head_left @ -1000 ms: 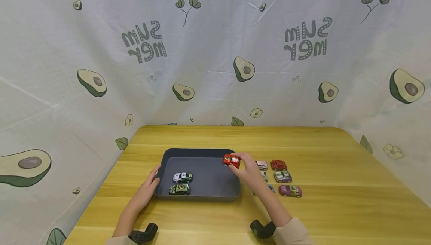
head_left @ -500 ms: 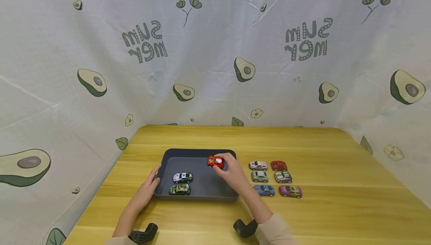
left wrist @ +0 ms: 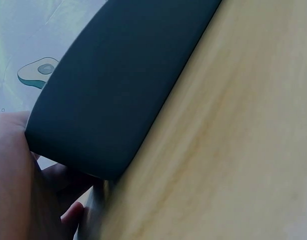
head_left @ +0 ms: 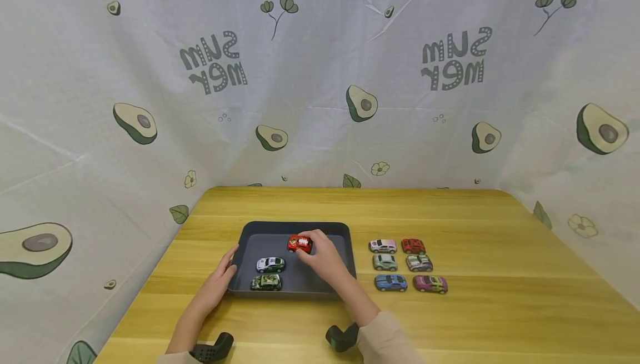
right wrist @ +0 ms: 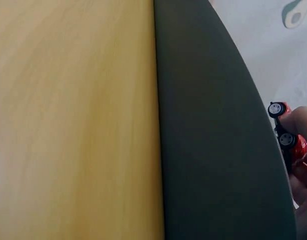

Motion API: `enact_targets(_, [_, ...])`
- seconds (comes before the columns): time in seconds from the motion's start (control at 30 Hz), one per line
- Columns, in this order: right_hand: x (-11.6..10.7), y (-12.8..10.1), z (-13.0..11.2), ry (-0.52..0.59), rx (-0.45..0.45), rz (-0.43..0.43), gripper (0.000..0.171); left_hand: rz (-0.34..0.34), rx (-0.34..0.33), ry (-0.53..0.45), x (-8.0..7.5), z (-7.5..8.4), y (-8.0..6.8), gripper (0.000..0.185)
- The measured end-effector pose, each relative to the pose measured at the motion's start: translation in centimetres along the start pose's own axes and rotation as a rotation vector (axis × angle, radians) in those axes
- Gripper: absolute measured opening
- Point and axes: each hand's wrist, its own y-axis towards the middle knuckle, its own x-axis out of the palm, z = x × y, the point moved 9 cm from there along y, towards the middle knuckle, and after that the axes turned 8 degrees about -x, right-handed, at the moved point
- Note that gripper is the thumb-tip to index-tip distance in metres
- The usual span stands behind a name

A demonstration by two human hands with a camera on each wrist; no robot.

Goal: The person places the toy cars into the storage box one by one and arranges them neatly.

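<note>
Nearby, two beige sleeves (head_left: 387,340) cross the near edge of the pale wood-grain tabletop (head_left: 480,319). A dark grey rectangular tray (head_left: 287,295) sits left of the tabletop's middle; the left hand (head_left: 214,286) rests along its left edge, thumb and fingers spread. By the tray's near left corner stands a green camouflage toy car (head_left: 266,282), with a white-and-green toy car (head_left: 270,264) just behind. Six more toy cars (head_left: 385,263) stand in two columns off the tray's right edge. Towards the tray's far edge, thumb and fingers of the right hand (head_left: 322,255) pinch a glossy red toy car (head_left: 296,243), seemingly above the tray floor. Placing this third car seems the step in hand; the next move likely calls for lowering it level, clear of the white one, then releasing. Beyond the tabletop's far edge hangs a pale avocado-print curtain (head_left: 310,69).
</note>
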Motion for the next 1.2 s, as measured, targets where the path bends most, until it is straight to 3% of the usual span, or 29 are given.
enact_targets(0.17, [1.6,0.5,-0.3,-0.008,0.006,-0.039,0.033,0.012,0.002,0.015,-0.2,0.0,0.0,0.049])
enact_targets(0.57, [3.6,1.6,-0.4,-0.185,0.069,-0.081,0.037,0.026,0.001,0.015,-0.1,0.0,-0.1,0.049])
enact_targets(0.93, [5.6,3.2,-0.3,-0.164,0.068,-0.134,0.036,0.029,-0.011,0.018,-0.4,0.0,-0.4,0.049])
enact_targets(1.2, [6.2,3.9,0.5,-0.068,0.106,-0.118,0.026,0.019,-0.006,-0.001,-0.2,0.2,-0.2,0.049])
